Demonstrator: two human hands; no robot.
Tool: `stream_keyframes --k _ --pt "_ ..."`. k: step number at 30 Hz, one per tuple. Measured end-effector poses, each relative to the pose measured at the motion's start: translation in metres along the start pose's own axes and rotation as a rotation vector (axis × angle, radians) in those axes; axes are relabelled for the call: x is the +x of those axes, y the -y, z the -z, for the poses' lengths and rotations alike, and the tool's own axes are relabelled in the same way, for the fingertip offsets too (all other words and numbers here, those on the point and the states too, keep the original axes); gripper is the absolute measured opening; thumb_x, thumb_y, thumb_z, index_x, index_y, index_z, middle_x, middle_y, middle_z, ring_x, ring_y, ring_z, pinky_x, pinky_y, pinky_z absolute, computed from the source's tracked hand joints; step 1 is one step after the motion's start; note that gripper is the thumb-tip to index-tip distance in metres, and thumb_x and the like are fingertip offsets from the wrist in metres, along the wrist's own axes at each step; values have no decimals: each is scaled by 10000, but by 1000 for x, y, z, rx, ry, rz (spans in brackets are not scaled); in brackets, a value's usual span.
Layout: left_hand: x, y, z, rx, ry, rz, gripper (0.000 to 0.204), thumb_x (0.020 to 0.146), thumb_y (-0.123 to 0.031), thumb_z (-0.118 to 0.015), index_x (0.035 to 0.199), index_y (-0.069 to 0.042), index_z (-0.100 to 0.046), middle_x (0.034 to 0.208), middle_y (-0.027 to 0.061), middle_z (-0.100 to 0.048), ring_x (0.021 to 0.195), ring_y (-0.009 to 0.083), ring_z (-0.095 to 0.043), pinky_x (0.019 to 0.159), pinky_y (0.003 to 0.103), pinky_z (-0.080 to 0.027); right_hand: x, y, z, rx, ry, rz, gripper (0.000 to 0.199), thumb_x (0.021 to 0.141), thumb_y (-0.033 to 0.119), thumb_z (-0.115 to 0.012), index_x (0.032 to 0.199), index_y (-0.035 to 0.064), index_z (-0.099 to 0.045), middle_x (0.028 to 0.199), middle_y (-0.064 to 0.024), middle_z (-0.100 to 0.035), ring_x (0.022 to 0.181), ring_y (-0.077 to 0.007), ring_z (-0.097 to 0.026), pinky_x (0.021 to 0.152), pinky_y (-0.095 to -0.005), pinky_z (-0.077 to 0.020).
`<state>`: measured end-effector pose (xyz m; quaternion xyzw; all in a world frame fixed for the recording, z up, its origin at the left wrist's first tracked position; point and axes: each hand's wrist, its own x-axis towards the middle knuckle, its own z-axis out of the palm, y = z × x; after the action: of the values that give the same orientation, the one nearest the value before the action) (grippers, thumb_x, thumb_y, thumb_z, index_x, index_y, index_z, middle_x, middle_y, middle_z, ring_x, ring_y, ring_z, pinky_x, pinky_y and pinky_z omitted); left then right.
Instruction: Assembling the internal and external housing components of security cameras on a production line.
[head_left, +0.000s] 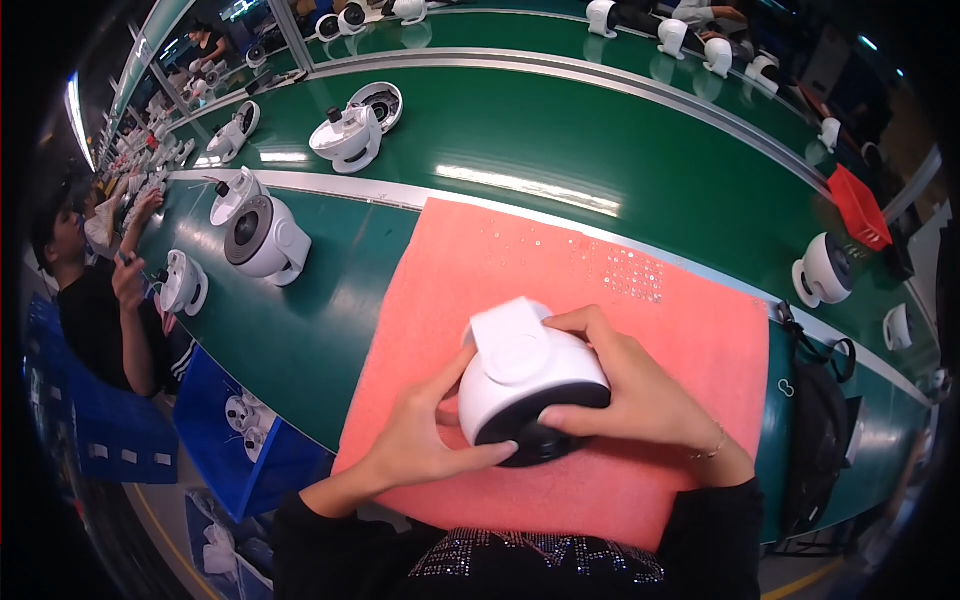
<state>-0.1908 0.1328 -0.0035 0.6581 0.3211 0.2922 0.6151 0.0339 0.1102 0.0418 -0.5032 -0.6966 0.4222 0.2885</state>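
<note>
Between my two hands is a white, rounded security camera [528, 362] with a black front face, tilted on a pink foam mat [410, 310]. My left hand [425, 425] wraps its left side, the thumb lying along the black face's lower edge. From the right, my right hand [630, 385] grips the shell, its thumb pressed on the black face and its fingers over the top. Small screws [635, 275] lie in rows and loosely scattered on the mat beyond the camera. The camera's underside is hidden.
Left of the mat stands an assembled white camera [265, 240] beside opened housings [183, 283]. More housings [350, 135] sit on the green conveyor belt [480, 120]. At right are a red basket [858, 207], another camera [825, 270] and a black bag [815, 430]. A co-worker [100, 290] sits at left near a blue bin [215, 430].
</note>
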Motion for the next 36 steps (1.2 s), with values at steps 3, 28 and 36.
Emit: stream_keyframes --k 3,28,36 --pt "9 -14 -4 289 -32 -283 901 618 -175 -795 1343 60 -314 1136 205 -563 1022 284 -596 781 375 -551 2 -7 -7 -125 -204 254 706 614 390 -814 1044 -36 -450 1001 -238 -599 928 -317 -628 802 -367 -502" --pt "101 41 -1 -552 100 -371 1064 641 -527 -710 1418 -76 -141 1393 181 -322 1255 361 -381 1028 501 -350 -1 -10 16 -16 -372 313 938 612 228 -782 1388 82 -277 1311 -200 -421 1162 -341 -480 906 -404 -467" --pt "127 41 -35 -964 -114 -84 641 880 -559 -381 1358 -133 -341 1370 101 -392 1245 289 -403 1028 466 -355 17 -31 -7 -252 -632 273 1061 667 376 -763 1406 -10 -106 1391 -278 -236 1297 -423 -260 1025 -481 -308"
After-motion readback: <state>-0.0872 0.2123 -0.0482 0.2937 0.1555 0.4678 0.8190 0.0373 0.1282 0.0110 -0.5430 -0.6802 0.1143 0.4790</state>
